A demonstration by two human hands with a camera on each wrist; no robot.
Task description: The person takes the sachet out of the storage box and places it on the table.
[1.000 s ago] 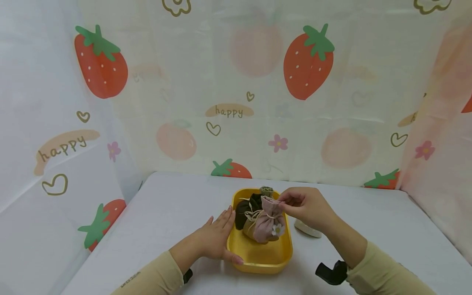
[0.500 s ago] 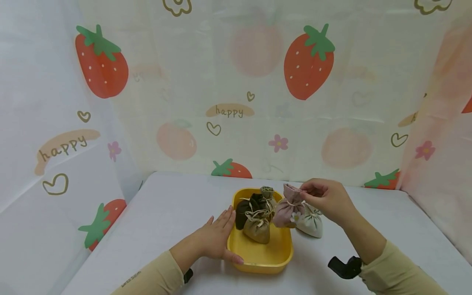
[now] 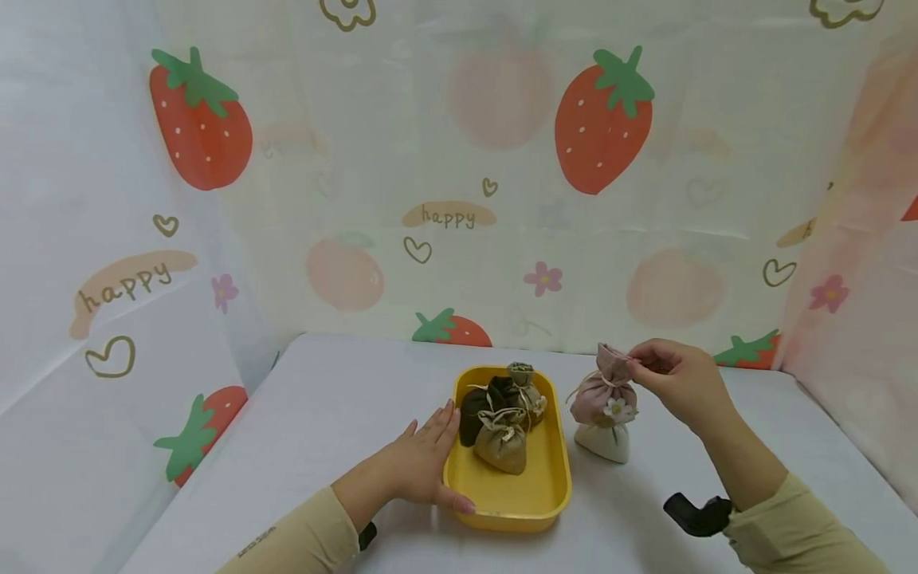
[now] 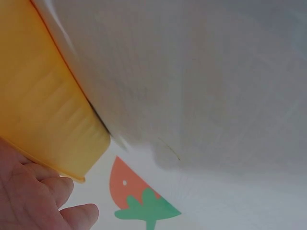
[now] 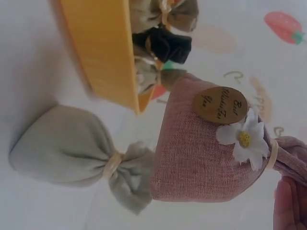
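A pink drawstring pouch (image 3: 597, 399) with a white flower hangs from my right hand (image 3: 677, 381), whose thumb and fingers pinch its gathered neck. In the right wrist view a round wooden tag (image 5: 220, 105) with writing shows on the pouch (image 5: 196, 148). Below and behind it, a whitish drawstring pouch (image 3: 604, 443) sits on the table, partly hidden in the head view. My left hand (image 3: 419, 462) rests with spread fingers against the left rim of a yellow tray (image 3: 512, 518). Inside the tray are a tan pouch (image 3: 502, 448), a dark pouch (image 3: 471, 416) and a grey-green pouch (image 3: 529, 402).
A white cloth covers the table (image 3: 344, 399). Behind it hangs a curtain (image 3: 459, 263) printed with strawberries, and similar cloth closes both sides. Black wrist mounts (image 3: 697, 514) sit by the sleeves.
My right hand has lifted the pink pouch out of the yellow tray and carried it right, over the whitish pouch. The left hand has stayed on the tray's rim.
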